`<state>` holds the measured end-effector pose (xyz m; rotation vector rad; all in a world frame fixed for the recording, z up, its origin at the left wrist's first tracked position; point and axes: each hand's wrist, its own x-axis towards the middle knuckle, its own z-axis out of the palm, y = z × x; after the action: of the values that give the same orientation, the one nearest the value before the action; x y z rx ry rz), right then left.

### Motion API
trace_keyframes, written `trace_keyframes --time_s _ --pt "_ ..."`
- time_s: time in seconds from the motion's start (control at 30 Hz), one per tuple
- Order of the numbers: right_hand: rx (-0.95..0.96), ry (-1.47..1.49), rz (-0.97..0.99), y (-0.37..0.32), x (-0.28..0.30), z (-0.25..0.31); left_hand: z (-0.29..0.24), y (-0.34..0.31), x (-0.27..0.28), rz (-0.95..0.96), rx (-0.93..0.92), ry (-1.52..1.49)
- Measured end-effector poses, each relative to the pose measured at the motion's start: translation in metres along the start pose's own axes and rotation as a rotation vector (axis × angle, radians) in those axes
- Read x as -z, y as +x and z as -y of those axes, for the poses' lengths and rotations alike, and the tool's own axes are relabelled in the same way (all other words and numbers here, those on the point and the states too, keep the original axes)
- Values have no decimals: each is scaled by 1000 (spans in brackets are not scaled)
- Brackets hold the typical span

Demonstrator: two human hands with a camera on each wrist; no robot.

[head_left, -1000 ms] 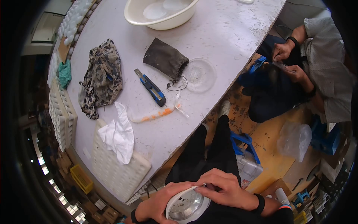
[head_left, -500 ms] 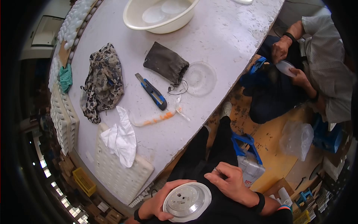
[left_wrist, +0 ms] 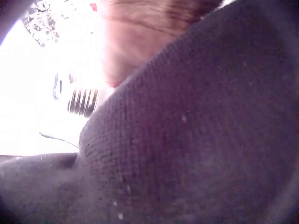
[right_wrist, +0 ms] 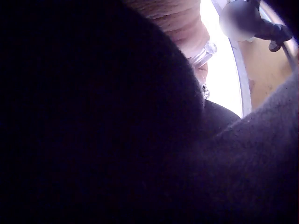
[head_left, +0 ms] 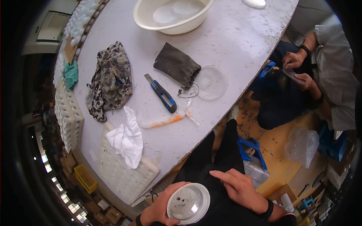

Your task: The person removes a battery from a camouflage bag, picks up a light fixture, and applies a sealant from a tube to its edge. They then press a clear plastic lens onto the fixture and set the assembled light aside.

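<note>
**Head view.** The left hand grasps a round lamp, fingers curled around its white rim, with the shiny face turned upward. The lamp is held low over the person's lap, against black trousers, just below the edge of the table. The right hand lies just beside the lamp, to its right. It is released and holds nothing, its index finger straight and pointing left, and it does not appear to touch the rim.

On the table, from far to near:
- a cream basin
- a dark pouch, with a clear disc just beside it
- a blue-and-black utility knife
- a patterned cloth
- a white cloth draped over a white tray

A second person sits at the right, well apart, both hands busy with a small flat object.

**Left wrist view.** Dark fabric fills most of the picture. A blurred patch of skin shows at the top against a glaring background. Neither the grasp nor the lamp can be made out here.

**Right wrist view.** The picture is almost wholly dark. A sliver of skin and the pale curved table edge show at the upper right. How the fingers lie cannot be told from this view.
</note>
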<state>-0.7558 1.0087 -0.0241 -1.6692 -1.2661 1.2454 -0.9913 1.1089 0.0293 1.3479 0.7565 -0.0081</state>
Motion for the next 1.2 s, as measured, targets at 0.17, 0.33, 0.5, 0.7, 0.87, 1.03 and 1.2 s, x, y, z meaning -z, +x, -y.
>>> trace_keyframes --time_s 0.17,0.33,0.5,0.7,0.87,1.03,1.2 --pt "-190 125 -50 4 -6 9 26 -11 -4 -86 8 -88" --pt "76 44 73 7 -10 12 28 -10 -5 -69 5 -127" --pt "149 62 101 12 -17 14 23 -7 -4 -16 -14 -120" --pt "158 7 130 15 -17 16 24 -5 -3 12 30 -189" --pt "165 -55 139 15 -17 16 23 -3 -1 26 67 -209" --pt "190 -115 176 21 -12 19 15 3 1 56 178 -304" --pt "307 -136 277 33 -3 18 16 8 5 119 185 -260"
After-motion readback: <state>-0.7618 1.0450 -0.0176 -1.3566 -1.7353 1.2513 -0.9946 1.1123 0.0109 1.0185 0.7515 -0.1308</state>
